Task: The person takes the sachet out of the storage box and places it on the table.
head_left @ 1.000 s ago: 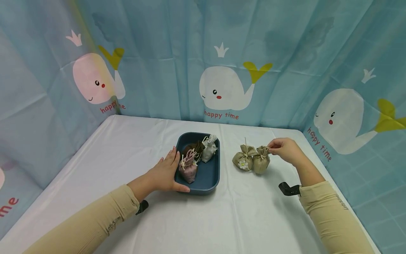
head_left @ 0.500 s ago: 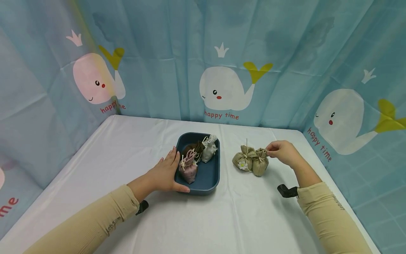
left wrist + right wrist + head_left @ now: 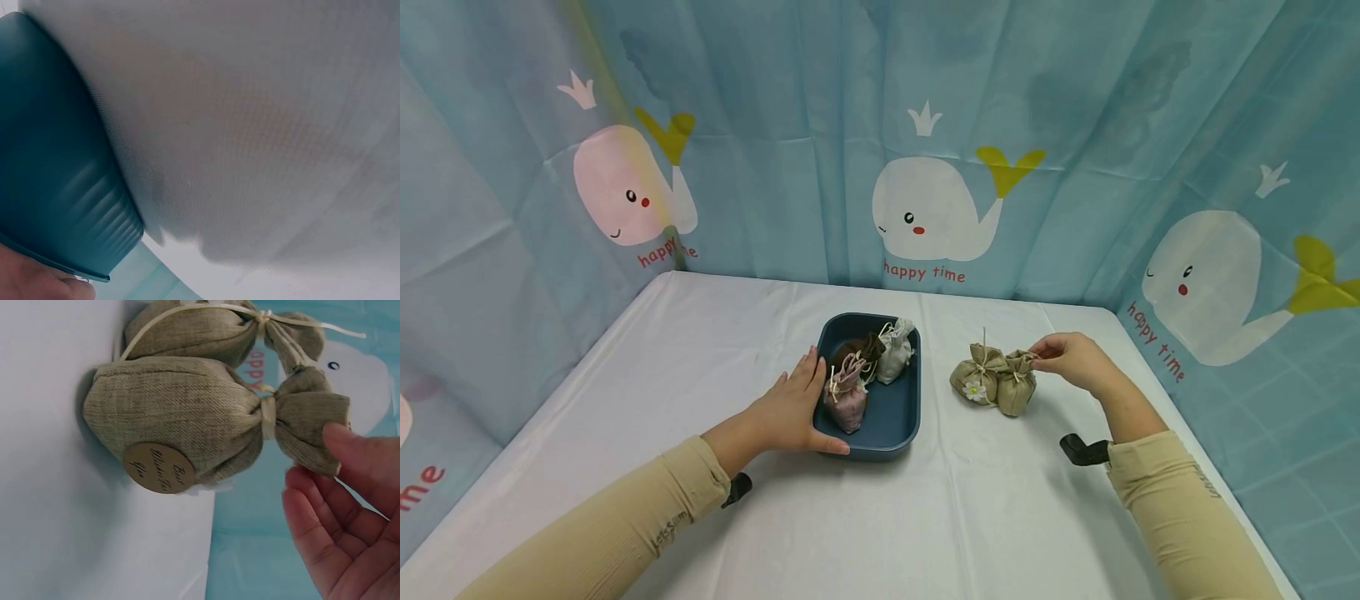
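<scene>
My left hand (image 3: 786, 412) lies with straight fingers along the left side of a dark blue tub (image 3: 887, 433), thumb at its near corner. In the tub sit a mauve drawstring pouch (image 3: 846, 406), a dark brown pouch (image 3: 872, 348) and a pale grey pouch (image 3: 895, 357). To the right, my right hand (image 3: 1075, 362) pinches the gathered top of a tan drawstring pouch (image 3: 1017, 392) between thumb and fingers. That pouch (image 3: 181, 412) carries a round brown tag (image 3: 159, 467) in the right wrist view. Against it leans a second tan pouch (image 3: 973, 375) with a white flower.
A white cloth (image 3: 880, 533) covers the table. Behind and along the sides hangs a blue curtain (image 3: 760, 167) printed with whales. Black wrist mounts (image 3: 1084, 450) stick out beneath the sleeves.
The right hand and its tan pouch have shifted slightly toward me and left, then stayed nearly still. The left hand and the tub have not moved.
</scene>
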A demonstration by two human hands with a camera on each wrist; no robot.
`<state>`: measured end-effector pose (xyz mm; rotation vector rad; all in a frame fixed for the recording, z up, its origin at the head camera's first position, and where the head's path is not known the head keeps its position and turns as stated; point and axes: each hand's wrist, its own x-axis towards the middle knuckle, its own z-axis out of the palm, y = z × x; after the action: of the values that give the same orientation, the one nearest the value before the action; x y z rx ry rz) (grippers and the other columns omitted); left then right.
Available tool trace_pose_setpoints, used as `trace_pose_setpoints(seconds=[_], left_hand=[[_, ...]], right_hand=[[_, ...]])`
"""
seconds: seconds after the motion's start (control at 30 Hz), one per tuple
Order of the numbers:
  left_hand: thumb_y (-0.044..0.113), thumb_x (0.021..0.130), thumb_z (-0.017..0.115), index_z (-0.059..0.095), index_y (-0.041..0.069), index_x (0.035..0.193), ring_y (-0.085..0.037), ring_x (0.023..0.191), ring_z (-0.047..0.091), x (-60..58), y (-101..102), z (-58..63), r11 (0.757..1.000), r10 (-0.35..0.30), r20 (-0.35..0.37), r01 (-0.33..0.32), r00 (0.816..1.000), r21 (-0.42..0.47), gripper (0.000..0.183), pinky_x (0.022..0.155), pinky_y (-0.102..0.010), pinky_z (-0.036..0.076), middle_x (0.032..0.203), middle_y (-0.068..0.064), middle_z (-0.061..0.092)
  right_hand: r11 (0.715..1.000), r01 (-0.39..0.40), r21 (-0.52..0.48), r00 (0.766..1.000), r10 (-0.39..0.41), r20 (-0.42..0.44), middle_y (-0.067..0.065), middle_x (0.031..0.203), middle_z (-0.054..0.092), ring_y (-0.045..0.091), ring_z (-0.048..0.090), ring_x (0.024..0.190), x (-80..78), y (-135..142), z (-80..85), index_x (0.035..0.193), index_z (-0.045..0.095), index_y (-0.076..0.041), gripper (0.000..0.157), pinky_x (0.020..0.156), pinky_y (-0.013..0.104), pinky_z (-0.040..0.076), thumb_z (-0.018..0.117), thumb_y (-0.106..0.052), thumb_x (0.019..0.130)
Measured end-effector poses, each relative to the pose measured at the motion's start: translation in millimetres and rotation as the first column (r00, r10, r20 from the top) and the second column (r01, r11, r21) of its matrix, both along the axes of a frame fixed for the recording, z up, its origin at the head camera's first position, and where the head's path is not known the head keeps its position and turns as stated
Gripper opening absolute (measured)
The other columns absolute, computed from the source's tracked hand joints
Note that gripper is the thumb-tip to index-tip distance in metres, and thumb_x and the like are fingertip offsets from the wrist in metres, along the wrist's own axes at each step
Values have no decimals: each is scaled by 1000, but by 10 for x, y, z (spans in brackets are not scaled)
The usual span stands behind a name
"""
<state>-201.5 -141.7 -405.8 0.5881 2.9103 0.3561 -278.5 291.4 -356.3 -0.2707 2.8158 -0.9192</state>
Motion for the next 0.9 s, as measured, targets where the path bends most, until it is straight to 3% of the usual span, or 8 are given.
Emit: trace_pose_setpoints(seconds=[0.2,0.47,0.9], left_hand=[[85,55,53,2,-1,145,-30,139,-3,9,3,15,1000,-1,4,1,1000,11,135,107,-54,14,151,-19,-12],[87,55,51,2,-1,145,-29,139,-3,9,-1,6,1000,-4,-11,5,1000,6,135,107,-54,15,151,-18,-11],[87,55,51,1,0,146,-29,139,-4,4,-4,4,1000,-3,-2,3,1000,5,135,107,-54,15,151,-18,-12]], right_hand=[[999,-34,-16,999,33,-39,12,101,65,28,59,95,23,21,65,112,63,-1,34,82,46,46,65,-23,86],[997,-34,-63,998,31,-52,13,103,64,27,60,93,32,-44,188,112,62,-3,31,85,48,44,63,-23,88],[995,-80,-53,993,75,-95,10,102,66,24,60,95,-1,-306,299,107,65,-7,27,80,40,48,63,-25,87]])
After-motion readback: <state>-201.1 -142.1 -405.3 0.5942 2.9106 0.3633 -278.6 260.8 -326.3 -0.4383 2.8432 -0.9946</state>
